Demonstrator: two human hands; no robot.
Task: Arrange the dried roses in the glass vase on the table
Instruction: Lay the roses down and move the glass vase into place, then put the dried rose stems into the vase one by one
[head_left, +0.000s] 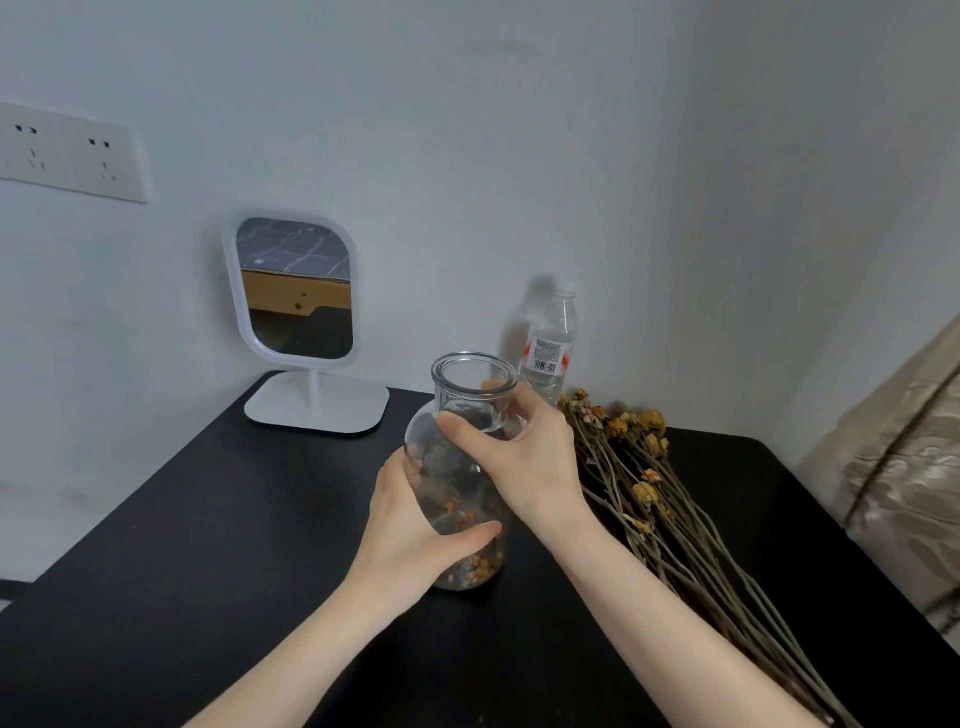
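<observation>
A clear glass vase (467, 387) stands upright in the middle of the black table (208, 545), with dried orange petal bits lying in its bottom. My left hand (410, 530) wraps the lower body of the vase from the left. My right hand (524, 462) grips its neck and shoulder from the right. A bunch of dried roses (639, 467) with yellow-orange heads and long grey-green stems lies flat on the table just right of the vase, heads toward the wall, stems running to the near right corner.
A white standing mirror (298, 291) sits at the back left of the table. A clear plastic water bottle (550, 343) stands behind the vase against the wall. Beige fabric (904, 467) hangs beyond the table's right edge. Wall sockets (67, 153) are at the upper left.
</observation>
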